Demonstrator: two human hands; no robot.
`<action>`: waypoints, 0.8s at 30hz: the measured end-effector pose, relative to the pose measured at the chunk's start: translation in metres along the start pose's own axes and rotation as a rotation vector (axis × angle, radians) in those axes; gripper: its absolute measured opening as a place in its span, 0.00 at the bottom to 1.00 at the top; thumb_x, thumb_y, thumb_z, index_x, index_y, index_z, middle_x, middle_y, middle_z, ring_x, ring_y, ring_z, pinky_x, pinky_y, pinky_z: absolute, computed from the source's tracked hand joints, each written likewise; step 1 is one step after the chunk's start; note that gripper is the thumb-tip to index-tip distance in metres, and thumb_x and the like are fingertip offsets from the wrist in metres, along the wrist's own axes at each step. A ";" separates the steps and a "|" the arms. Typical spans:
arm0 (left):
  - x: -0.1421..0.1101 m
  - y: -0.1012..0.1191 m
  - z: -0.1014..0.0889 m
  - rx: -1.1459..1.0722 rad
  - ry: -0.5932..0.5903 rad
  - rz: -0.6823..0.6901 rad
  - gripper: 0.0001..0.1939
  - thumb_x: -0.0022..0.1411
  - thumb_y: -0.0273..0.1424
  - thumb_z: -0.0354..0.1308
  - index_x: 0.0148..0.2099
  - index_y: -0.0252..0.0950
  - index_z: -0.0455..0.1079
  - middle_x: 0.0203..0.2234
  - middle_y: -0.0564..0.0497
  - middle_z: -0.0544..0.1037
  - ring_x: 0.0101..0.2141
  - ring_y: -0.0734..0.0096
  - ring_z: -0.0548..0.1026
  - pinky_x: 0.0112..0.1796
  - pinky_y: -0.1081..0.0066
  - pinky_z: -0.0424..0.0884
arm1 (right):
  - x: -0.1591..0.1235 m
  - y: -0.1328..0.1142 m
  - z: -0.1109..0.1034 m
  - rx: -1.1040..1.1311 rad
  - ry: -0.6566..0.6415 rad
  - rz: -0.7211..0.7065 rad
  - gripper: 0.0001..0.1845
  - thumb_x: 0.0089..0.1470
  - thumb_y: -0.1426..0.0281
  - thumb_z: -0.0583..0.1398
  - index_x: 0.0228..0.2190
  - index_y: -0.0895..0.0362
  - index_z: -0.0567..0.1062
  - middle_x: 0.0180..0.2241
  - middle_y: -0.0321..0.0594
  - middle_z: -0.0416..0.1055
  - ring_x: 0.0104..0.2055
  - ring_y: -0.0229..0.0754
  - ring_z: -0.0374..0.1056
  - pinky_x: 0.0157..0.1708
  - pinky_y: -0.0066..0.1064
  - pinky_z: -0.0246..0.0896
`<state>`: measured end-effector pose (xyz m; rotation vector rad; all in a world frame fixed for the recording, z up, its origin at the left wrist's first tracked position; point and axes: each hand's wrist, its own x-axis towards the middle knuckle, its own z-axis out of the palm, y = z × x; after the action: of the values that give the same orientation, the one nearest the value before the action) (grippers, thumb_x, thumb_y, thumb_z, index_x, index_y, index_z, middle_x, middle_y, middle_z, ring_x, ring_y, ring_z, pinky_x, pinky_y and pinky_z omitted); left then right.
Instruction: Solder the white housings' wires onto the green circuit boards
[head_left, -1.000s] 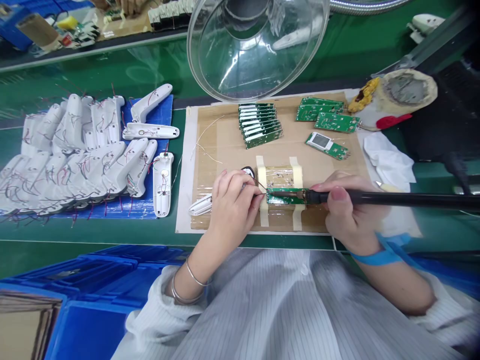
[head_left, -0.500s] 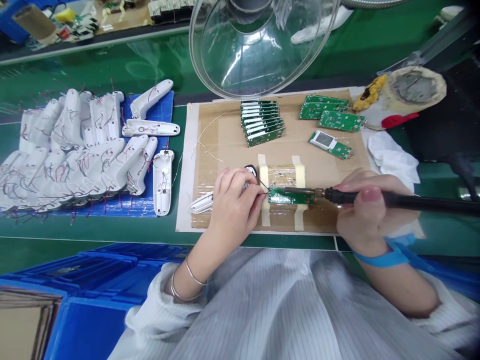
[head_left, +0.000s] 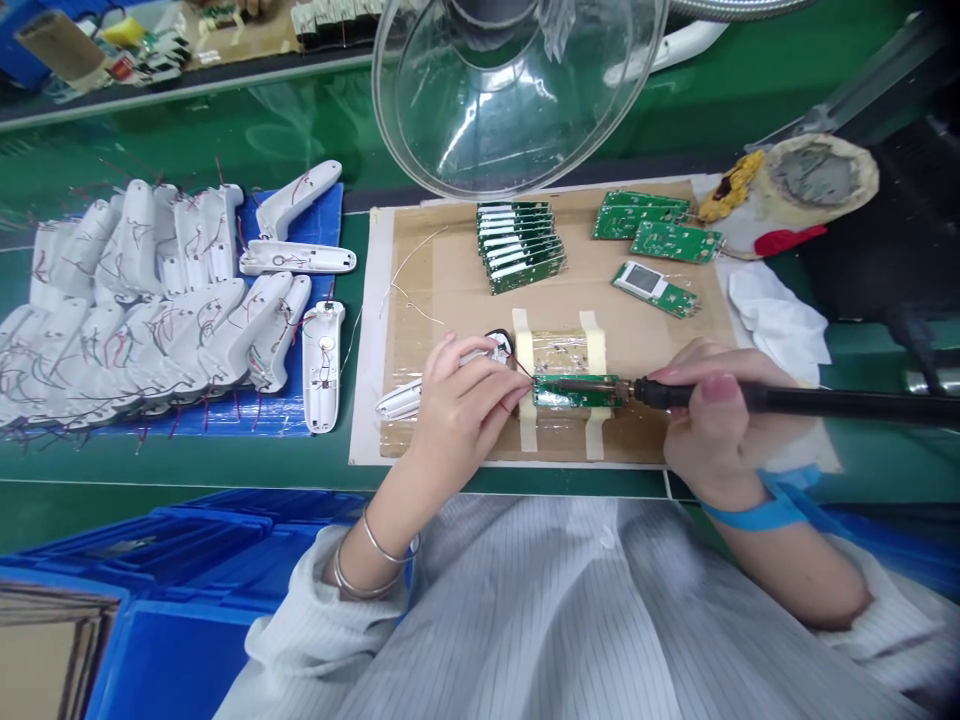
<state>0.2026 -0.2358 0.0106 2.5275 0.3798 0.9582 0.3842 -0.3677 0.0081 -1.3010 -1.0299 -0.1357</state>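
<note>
My right hand [head_left: 709, 420] grips a black soldering iron [head_left: 667, 394] whose tip lies over the left part of a green circuit board [head_left: 577, 391]. That board rests on a taped holder [head_left: 562, 352] on the cardboard. At the board's left end, my left hand [head_left: 469, 400] pinches a thin dark wire [head_left: 523, 370] between thumb and finger. The wire runs to a white plastic housing [head_left: 401, 400], partly hidden beneath my left hand. Exactly where the iron's tip touches is too small to tell.
Many white housings with wires [head_left: 150, 330] lie on a blue sheet at left. Stacked circuit boards [head_left: 517, 245] and loose boards [head_left: 649, 220] sit on the cardboard mat [head_left: 435, 260]. A clear round hood [head_left: 517, 120] hangs above; a round pot [head_left: 817, 180] stands right, near white tissue [head_left: 776, 310].
The soldering iron's tip has shifted slightly left along the board. My left fingers have moved a little, showing more of the white housing. The whole view has drifted slightly.
</note>
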 end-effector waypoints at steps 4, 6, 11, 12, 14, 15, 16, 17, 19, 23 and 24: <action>0.001 0.002 0.000 0.053 -0.012 0.002 0.03 0.66 0.26 0.61 0.40 0.37 0.76 0.44 0.45 0.72 0.53 0.58 0.66 0.56 0.50 0.67 | -0.001 0.000 -0.001 0.019 -0.045 -0.004 0.11 0.62 0.68 0.58 0.28 0.55 0.76 0.23 0.34 0.72 0.21 0.33 0.61 0.19 0.30 0.50; 0.001 0.004 -0.002 0.077 -0.043 -0.008 0.03 0.66 0.26 0.61 0.39 0.36 0.77 0.48 0.43 0.70 0.55 0.55 0.64 0.57 0.49 0.66 | -0.002 -0.001 -0.004 0.015 -0.089 0.011 0.10 0.61 0.69 0.58 0.29 0.56 0.76 0.23 0.34 0.72 0.22 0.33 0.62 0.20 0.30 0.52; 0.003 0.008 -0.006 0.068 -0.097 -0.056 0.03 0.65 0.26 0.60 0.39 0.34 0.76 0.51 0.42 0.68 0.57 0.53 0.63 0.58 0.51 0.64 | -0.004 -0.004 -0.010 0.006 -0.207 0.085 0.08 0.61 0.71 0.58 0.32 0.55 0.76 0.25 0.34 0.73 0.24 0.32 0.63 0.22 0.30 0.55; 0.003 0.008 -0.005 0.068 -0.099 -0.064 0.03 0.65 0.26 0.60 0.39 0.34 0.76 0.51 0.42 0.68 0.58 0.53 0.63 0.58 0.52 0.64 | -0.004 -0.005 -0.010 0.003 -0.222 0.094 0.07 0.61 0.71 0.58 0.32 0.55 0.76 0.26 0.34 0.74 0.24 0.32 0.63 0.22 0.31 0.56; 0.003 0.009 -0.005 0.072 -0.097 -0.076 0.03 0.66 0.26 0.60 0.39 0.34 0.75 0.51 0.43 0.69 0.58 0.54 0.63 0.58 0.52 0.64 | -0.004 -0.005 -0.011 -0.003 -0.241 0.096 0.07 0.61 0.72 0.58 0.33 0.56 0.76 0.27 0.34 0.74 0.24 0.32 0.63 0.23 0.30 0.56; 0.003 0.009 -0.004 0.075 -0.097 -0.080 0.02 0.66 0.26 0.60 0.39 0.34 0.75 0.51 0.43 0.69 0.57 0.55 0.63 0.58 0.52 0.64 | -0.004 -0.005 -0.010 -0.009 -0.248 0.094 0.07 0.61 0.72 0.58 0.33 0.56 0.77 0.26 0.34 0.73 0.24 0.32 0.63 0.22 0.30 0.56; 0.003 0.009 -0.004 0.078 -0.098 -0.083 0.02 0.66 0.26 0.60 0.39 0.35 0.74 0.51 0.43 0.69 0.57 0.55 0.64 0.59 0.52 0.64 | -0.004 -0.005 -0.010 -0.013 -0.250 0.090 0.07 0.61 0.72 0.58 0.33 0.56 0.77 0.25 0.33 0.72 0.24 0.32 0.62 0.22 0.30 0.55; 0.003 0.009 -0.003 0.081 -0.097 -0.087 0.02 0.66 0.27 0.60 0.39 0.35 0.73 0.51 0.44 0.70 0.57 0.56 0.64 0.59 0.52 0.64 | -0.004 -0.005 -0.010 -0.016 -0.251 0.087 0.07 0.61 0.72 0.58 0.33 0.56 0.77 0.25 0.33 0.72 0.24 0.32 0.62 0.22 0.30 0.55; 0.002 0.008 -0.003 0.085 -0.097 -0.093 0.02 0.66 0.27 0.60 0.39 0.35 0.73 0.51 0.44 0.70 0.57 0.57 0.64 0.59 0.53 0.64 | -0.004 -0.004 -0.010 -0.014 -0.242 0.072 0.07 0.61 0.72 0.58 0.33 0.56 0.76 0.25 0.33 0.72 0.24 0.32 0.62 0.22 0.30 0.55; 0.001 0.010 -0.002 0.105 -0.098 -0.101 0.02 0.66 0.28 0.59 0.39 0.36 0.72 0.51 0.44 0.71 0.57 0.57 0.65 0.58 0.53 0.63 | -0.004 -0.002 -0.010 -0.001 -0.233 0.067 0.07 0.61 0.72 0.58 0.33 0.55 0.76 0.27 0.34 0.74 0.24 0.32 0.63 0.22 0.31 0.56; 0.001 0.011 -0.002 0.111 -0.099 -0.102 0.02 0.66 0.28 0.59 0.39 0.36 0.73 0.51 0.44 0.71 0.57 0.57 0.65 0.58 0.53 0.63 | -0.004 -0.002 -0.009 -0.001 -0.239 0.066 0.07 0.61 0.72 0.58 0.33 0.55 0.77 0.26 0.33 0.73 0.24 0.32 0.62 0.22 0.31 0.56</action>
<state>0.2030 -0.2441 0.0176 2.6142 0.5397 0.7908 0.3855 -0.3778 0.0073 -1.3738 -1.1864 0.0711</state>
